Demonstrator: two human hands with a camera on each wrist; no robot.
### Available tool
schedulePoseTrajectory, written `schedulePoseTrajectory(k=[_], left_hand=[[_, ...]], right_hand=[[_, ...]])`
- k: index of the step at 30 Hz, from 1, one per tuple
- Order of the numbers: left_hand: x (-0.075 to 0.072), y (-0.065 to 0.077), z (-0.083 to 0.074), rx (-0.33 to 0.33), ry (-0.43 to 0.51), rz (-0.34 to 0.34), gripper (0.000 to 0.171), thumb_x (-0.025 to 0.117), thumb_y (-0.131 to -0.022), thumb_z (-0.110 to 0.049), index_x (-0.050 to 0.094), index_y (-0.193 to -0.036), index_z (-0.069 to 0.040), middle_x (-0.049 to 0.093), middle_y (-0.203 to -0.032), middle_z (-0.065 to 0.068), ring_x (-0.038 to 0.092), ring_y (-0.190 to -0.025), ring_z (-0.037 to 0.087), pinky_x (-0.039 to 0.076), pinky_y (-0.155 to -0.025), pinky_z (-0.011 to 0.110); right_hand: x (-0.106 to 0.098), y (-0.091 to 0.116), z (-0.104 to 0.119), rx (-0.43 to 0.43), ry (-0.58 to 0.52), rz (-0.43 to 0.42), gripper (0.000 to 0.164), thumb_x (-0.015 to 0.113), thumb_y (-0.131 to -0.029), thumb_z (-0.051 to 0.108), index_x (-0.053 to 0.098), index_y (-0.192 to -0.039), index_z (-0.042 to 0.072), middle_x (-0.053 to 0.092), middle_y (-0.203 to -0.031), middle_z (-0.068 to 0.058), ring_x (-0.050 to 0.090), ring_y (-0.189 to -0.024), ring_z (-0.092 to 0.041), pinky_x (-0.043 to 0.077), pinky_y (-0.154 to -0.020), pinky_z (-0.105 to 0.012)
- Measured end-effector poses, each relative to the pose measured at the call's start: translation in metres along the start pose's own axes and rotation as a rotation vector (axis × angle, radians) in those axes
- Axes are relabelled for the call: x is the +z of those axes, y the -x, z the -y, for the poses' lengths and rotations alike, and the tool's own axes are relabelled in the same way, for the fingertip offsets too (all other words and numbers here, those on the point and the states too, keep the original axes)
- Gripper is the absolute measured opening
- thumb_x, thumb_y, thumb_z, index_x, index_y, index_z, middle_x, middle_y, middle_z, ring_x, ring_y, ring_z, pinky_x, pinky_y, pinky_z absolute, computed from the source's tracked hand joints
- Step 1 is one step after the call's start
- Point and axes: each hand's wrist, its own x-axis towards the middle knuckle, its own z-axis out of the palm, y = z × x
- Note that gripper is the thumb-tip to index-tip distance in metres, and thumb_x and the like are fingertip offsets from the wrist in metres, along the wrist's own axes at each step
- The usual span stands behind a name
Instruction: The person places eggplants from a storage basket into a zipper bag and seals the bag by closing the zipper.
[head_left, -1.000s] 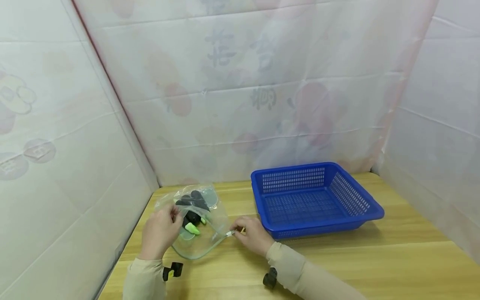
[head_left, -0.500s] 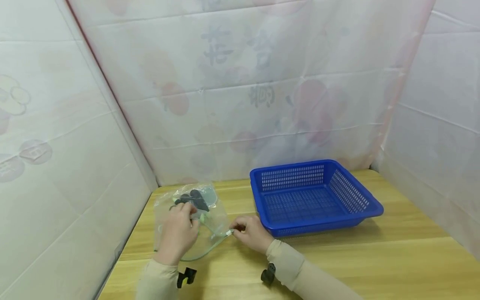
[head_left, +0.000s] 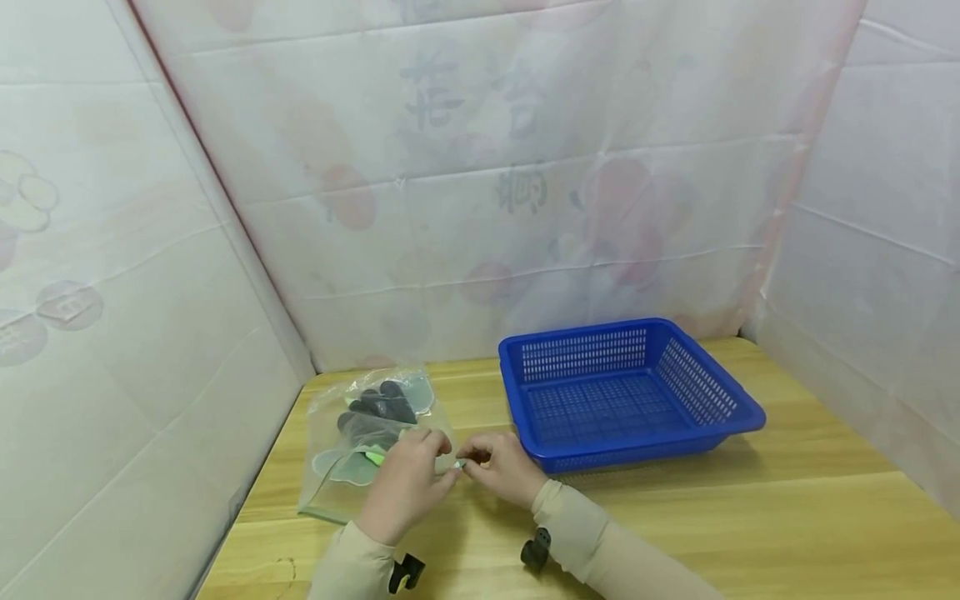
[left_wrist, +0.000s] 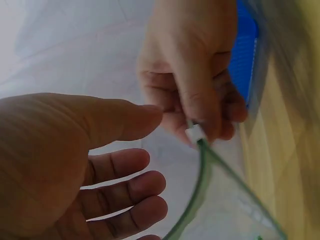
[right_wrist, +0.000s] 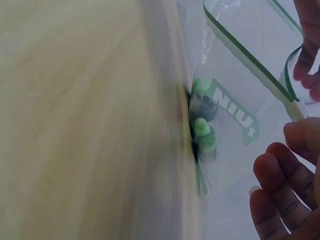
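A clear slider zip bag [head_left: 326, 492] with a green-edged mouth lies at the left of the table. Inside are several dark, long rounded pieces [head_left: 386, 404] with green ends, like small eggplants. My right hand [head_left: 504, 468] pinches the mouth's corner at the white slider [left_wrist: 196, 133]. Close beside that slider is my left hand [head_left: 408, 483], its thumb stretched out and its fingers loosely bent with nothing between them in the left wrist view. The mouth stands parted in the right wrist view, and green lettering [right_wrist: 232, 110] shows on the bag.
A blue plastic basket [head_left: 528, 437] with slotted walls stands to the right, close behind my right hand. Beneath is a wood-grain table [head_left: 750, 517]. Pale printed sheets [head_left: 465, 250] hang at the back and both sides.
My left hand has moved right from the bag's left part, letting go of its edge, up to the slider corner. The bag's mouth edge has dropped to the left. My right hand keeps its place.
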Motion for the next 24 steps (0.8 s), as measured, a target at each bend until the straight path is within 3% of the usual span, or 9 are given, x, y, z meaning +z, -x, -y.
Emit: schedulePoseTrajectory(k=[5,11,19,24], left_hand=[[0.013,0.001,0.002,0.028,-0.050,-0.005,0.029,0.086,-0.066,-0.024,0.064,-0.080,-0.012,0.062,-0.079,-0.001,0.059,-0.074,0.018,0.046,-0.067,0.040],[0.020,0.003,0.006,0.036,-0.088,-0.045,0.026,0.087,-0.063,-0.017,0.063,-0.073,-0.014,0.059,-0.070,-0.003,0.054,-0.062,0.013,0.041,-0.058,0.033],[0.021,0.003,0.008,0.032,-0.084,-0.014,0.023,0.078,-0.073,-0.010,0.057,-0.067,-0.016,0.051,-0.062,-0.007,0.046,-0.055,0.008,0.038,-0.054,0.029],[0.019,0.002,0.008,0.039,-0.076,-0.013,0.023,0.077,-0.076,-0.011,0.057,-0.067,-0.016,0.050,-0.061,-0.008,0.045,-0.054,0.008,0.039,-0.053,0.028]], right_hand=[[0.001,0.001,0.002,-0.003,-0.032,0.000,0.016,0.069,-0.082,0.002,0.071,-0.086,0.017,0.069,-0.084,0.008,0.063,-0.074,-0.001,0.053,-0.067,-0.021],[0.002,0.002,0.002,0.000,-0.035,-0.007,0.013,0.067,-0.084,0.004,0.070,-0.088,0.016,0.069,-0.083,0.007,0.062,-0.073,-0.001,0.052,-0.068,-0.021],[0.003,0.003,0.004,-0.012,-0.062,-0.017,0.005,0.066,-0.091,0.014,0.070,-0.094,0.015,0.070,-0.086,0.007,0.063,-0.075,-0.001,0.053,-0.068,-0.023],[0.002,0.003,0.005,-0.004,-0.070,-0.014,0.009,0.061,-0.095,0.021,0.069,-0.094,0.017,0.069,-0.087,0.009,0.063,-0.077,-0.002,0.053,-0.068,-0.022]])
